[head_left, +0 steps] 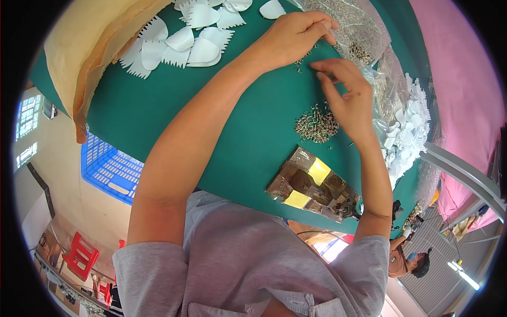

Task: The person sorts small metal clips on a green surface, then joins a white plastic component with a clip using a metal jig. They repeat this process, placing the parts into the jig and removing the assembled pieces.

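Note:
My left hand point(297, 38) reaches over the green table, its fingers curled together beside a clear plastic bag point(351, 24); whatever they may hold is hidden. Lower and to the right, my right hand point(349, 98) has thumb and index finger slightly apart, with nothing visible between them. A few small metal clips point(299, 67) lie on the table just left of those fingertips. Below my right hand is a heap of similar metal clips point(316, 125). At the top left, white curved pieces with toothed edges point(203, 50) lie spread in a loose group.
Near the table's front edge lies a brown block with yellow tape point(309, 182). More white pieces point(406, 132) are heaped at the right, beside pink material point(459, 79). A tan sack point(95, 42) borders the left. A blue crate point(108, 166) stands below; another person point(409, 261) is at lower right.

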Available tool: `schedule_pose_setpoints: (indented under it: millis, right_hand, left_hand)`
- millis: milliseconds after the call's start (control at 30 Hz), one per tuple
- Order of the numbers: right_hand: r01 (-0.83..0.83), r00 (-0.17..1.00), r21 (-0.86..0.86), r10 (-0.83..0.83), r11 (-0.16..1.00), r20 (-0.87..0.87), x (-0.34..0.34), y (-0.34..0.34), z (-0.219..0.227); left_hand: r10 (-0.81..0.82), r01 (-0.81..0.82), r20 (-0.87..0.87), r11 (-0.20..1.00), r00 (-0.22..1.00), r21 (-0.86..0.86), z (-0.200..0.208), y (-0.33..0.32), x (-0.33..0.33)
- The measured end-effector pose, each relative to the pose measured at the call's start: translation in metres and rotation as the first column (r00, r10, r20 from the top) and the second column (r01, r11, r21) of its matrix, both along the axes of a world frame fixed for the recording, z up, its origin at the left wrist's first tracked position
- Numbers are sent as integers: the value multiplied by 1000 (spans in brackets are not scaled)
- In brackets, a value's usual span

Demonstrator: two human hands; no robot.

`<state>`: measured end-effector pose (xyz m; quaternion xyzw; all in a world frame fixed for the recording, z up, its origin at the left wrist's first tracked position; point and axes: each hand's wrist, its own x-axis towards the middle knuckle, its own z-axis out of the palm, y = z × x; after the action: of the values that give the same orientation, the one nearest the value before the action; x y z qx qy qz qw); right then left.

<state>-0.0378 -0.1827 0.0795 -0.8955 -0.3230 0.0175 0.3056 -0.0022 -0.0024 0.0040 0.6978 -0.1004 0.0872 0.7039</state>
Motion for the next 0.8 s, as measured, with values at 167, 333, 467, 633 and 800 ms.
schedule_pose_setpoints:
  millis: [167, 333, 467, 633, 800]
  right_hand:
    - [-22, 997, 9, 22, 1000, 77, -7, 16, -13]
    - [33, 998, -3, -32, 999, 61, -8, 22, -15]
    - [1, 996, -61, 4, 998, 86, -7, 17, -15]
    - [15, 1000, -37, -14, 999, 19, -13, 15, -9]
    - [8, 1000, -16, -8, 1000, 25, -14, 15, -13]
  left_hand:
    - [3, -3, 14, 1000, 1000, -17, -2, -1, 1]
    - [-9, 9, 15, 1000, 1000, -22, -2, 0, 1]
    - [-3, 3, 37, 1000, 999, -7, -4, -1, 3]
    - [9, -8, 65, 1000, 998, -21, -6, 0, 1]
    - [2, -1, 48, 1000, 999, -6, -3, -1, 1]
